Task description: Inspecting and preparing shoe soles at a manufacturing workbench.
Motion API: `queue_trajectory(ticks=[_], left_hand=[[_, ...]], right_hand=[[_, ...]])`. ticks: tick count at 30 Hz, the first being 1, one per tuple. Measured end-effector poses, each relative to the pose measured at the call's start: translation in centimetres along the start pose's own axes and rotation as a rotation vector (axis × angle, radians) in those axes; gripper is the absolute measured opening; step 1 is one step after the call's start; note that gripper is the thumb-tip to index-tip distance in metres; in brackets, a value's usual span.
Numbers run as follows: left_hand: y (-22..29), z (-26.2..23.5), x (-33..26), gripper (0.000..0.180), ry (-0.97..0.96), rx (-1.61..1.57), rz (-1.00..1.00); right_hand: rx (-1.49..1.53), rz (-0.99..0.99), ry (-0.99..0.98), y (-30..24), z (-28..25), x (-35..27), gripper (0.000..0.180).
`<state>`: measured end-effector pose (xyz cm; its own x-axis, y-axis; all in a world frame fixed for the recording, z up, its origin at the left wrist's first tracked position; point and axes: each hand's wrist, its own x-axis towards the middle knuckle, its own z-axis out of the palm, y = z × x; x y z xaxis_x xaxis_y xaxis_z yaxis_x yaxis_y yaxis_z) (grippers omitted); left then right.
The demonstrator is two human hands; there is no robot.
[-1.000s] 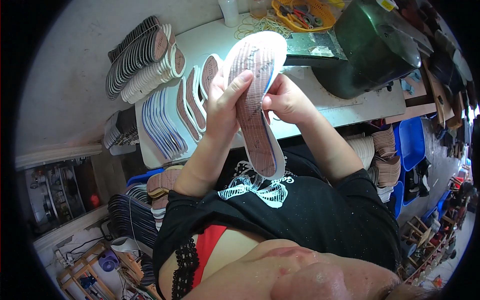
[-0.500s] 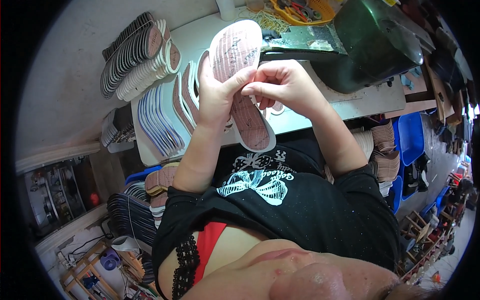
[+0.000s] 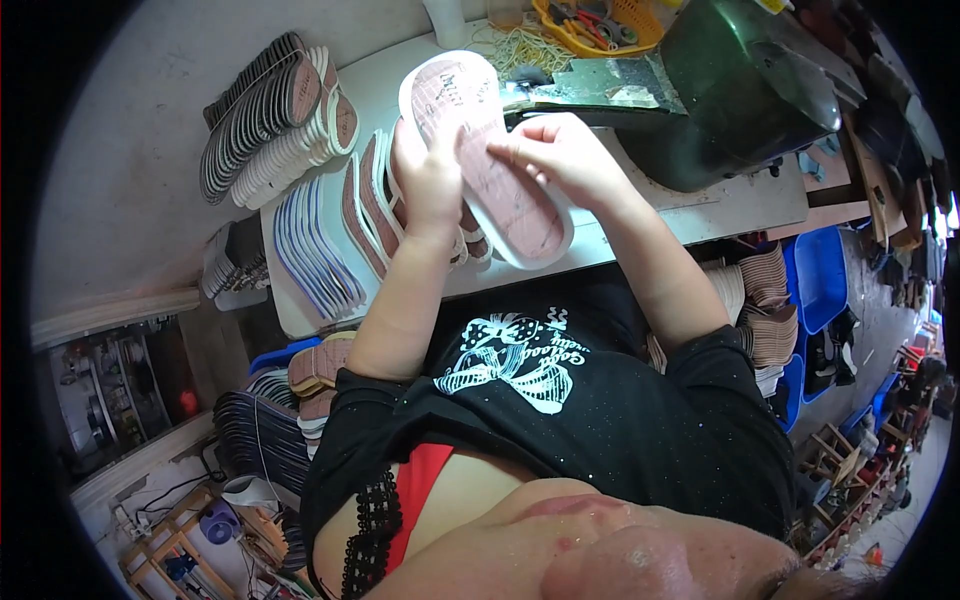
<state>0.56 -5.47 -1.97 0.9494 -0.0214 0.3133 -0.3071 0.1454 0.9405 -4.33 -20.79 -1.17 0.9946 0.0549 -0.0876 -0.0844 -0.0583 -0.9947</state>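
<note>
A pinkish-brown shoe insole [image 3: 517, 203] with a white rim is held up over the table, slanting from far left to near right. Dark markings show on its far end. My left hand [image 3: 432, 190] grips its left edge, thumb lying across the top face and the other fingers hidden behind. From the right, my right hand [image 3: 572, 165] pinches at the insole's right edge near the middle, thumb and fingertips together. Close to my left hand, several more insoles [image 3: 368, 200] stand in a row on the table.
Bundled insoles [image 3: 262, 115] lean against the wall at far left, beside blue-edged pieces [image 3: 313, 250]. A dark green machine [image 3: 725, 100] stands at the far right of the white table [image 3: 400, 75]. Behind are a yellow basket [image 3: 640, 20] of tools and tangled cord [image 3: 525, 55]. Blue bins [image 3: 822, 278] sit at right.
The insole has turned and tilted, its near end swinging right and away from me and its far end shifting left. Both hands have moved slightly with it.
</note>
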Motion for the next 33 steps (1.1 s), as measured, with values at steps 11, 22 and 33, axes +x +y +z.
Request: queue_trajectory(ticks=[11, 22, 33], left_hand=[[-5.5, 0.8, 5.4, 0.022, -0.089, 0.021, -0.025], [-6.2, 1.5, 7.4, 0.028, -0.144, -0.008, -0.205], [3.9, -0.8, 0.9, 0.041, -0.228, -0.414, -0.257]], right_hand=[[-0.042, 0.001, 0.033, 0.6, -2.3, 2.9, 0.028], [0.577, 0.197, 0.035, 0.2, -1.2, -2.4, 0.03], [0.155, -0.249, 0.022, 0.0, 3.3, -3.6, 0.026]])
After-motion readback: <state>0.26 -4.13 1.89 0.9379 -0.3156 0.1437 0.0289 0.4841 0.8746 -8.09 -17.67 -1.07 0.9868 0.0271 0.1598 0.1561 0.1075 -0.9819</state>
